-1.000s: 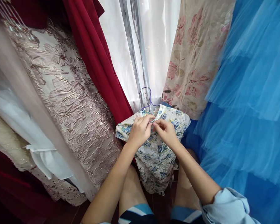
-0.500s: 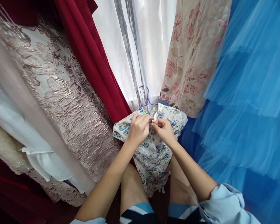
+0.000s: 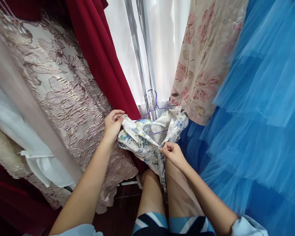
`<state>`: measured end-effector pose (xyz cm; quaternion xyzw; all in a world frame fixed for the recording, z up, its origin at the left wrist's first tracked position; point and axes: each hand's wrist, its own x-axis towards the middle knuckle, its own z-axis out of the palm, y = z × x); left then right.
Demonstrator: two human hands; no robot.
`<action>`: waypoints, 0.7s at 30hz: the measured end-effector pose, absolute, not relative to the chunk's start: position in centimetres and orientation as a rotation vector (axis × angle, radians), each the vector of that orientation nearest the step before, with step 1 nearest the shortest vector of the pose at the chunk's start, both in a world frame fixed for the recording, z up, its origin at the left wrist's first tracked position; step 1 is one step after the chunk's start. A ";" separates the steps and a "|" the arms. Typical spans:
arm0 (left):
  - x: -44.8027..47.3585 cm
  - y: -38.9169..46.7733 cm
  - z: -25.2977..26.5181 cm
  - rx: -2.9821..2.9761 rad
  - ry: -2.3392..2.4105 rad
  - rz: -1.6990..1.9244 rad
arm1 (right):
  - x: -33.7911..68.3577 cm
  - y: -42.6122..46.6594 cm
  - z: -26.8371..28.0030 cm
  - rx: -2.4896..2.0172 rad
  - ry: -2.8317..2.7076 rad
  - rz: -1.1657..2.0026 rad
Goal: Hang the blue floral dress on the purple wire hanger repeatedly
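Note:
A white garment with blue floral print (image 3: 147, 147) hangs on a purple wire hanger (image 3: 156, 101), its neckline spread open so the hanger's lower bar shows inside. At the garment's left edge, my left hand (image 3: 113, 126) pinches the cloth between thumb and fingers. My right hand (image 3: 173, 153) grips the front opening at its lower point, fingertips pressed together; a fastener there, if any, is too small to make out. Below my hands, the garment's lower part narrows and falls between my knees.
Dark red cloth (image 3: 100, 55) and a pinkish embossed floral gown (image 3: 71, 88) hang at left. Blue layered tulle (image 3: 255, 98) fills the right side, beside a beige floral dress (image 3: 199, 65). A white curtain (image 3: 164, 49) with grey ribbons (image 3: 144, 46) is behind. Dark tiled floor (image 3: 125, 196) shows below.
My left hand has left the collar centre and moved left, pulling the cloth outward. My right hand has come down slightly, and the neckline has opened wide.

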<state>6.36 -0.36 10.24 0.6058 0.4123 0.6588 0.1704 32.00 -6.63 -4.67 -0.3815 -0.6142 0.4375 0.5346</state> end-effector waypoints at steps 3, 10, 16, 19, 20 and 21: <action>3.8 -0.1 7.4 1.576 1.191 1.839 | 32.0 -7.8 -6.0 -0.898 -1.521 1.106; 2.9 -3.1 0.8 1.531 1.245 1.898 | 33.6 -8.0 -8.7 -0.951 -1.580 1.165; 5.9 -7.7 -4.1 1.754 1.396 1.930 | 35.3 -7.9 -8.7 -0.999 -1.582 1.117; 7.3 -9.5 -5.7 1.978 1.377 1.810 | 35.3 -8.0 -8.7 -1.017 -1.599 1.082; 7.8 -10.0 -6.2 2.069 1.348 1.742 | 35.2 -8.0 -8.8 -1.026 -1.609 1.070; 8.2 -10.5 -6.7 2.153 1.313 1.673 | 35.1 -8.1 -8.9 -1.035 -1.621 1.057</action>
